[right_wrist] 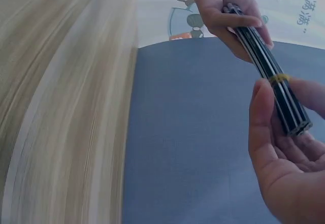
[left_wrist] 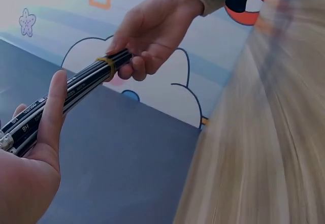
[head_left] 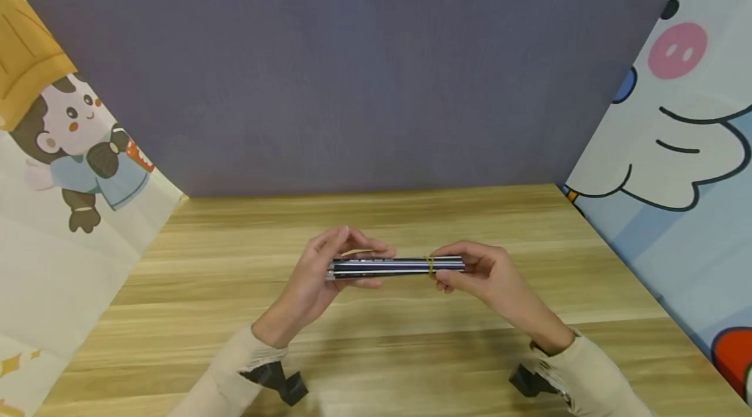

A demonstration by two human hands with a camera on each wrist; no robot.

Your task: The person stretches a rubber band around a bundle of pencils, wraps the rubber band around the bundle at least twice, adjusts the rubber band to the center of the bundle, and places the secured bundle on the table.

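Note:
A bundle of black-and-white striped pencils (head_left: 382, 267) is held level above the table between both hands. Around it, near the right end, runs a yellow rubber band (head_left: 431, 265). My left hand (head_left: 308, 277) holds the left end, its thumb and fingers on either side. Silvery pencil ends (left_wrist: 6, 141) and "HB" print show by its palm in the left wrist view. At the banded end, my right hand (head_left: 490, 277) pinches the bundle between thumb and fingers, close beside the band. The flat pencil ends (right_wrist: 299, 128) stick out past the right thumb in the right wrist view.
Below the hands spreads a wood-grain table (head_left: 376, 352). A grey-blue panel (head_left: 364, 77) rises at its far edge. Cartoon-printed walls flank it, with a chef figure (head_left: 76, 123) on the left and a white pig-like figure (head_left: 675, 143) on the right.

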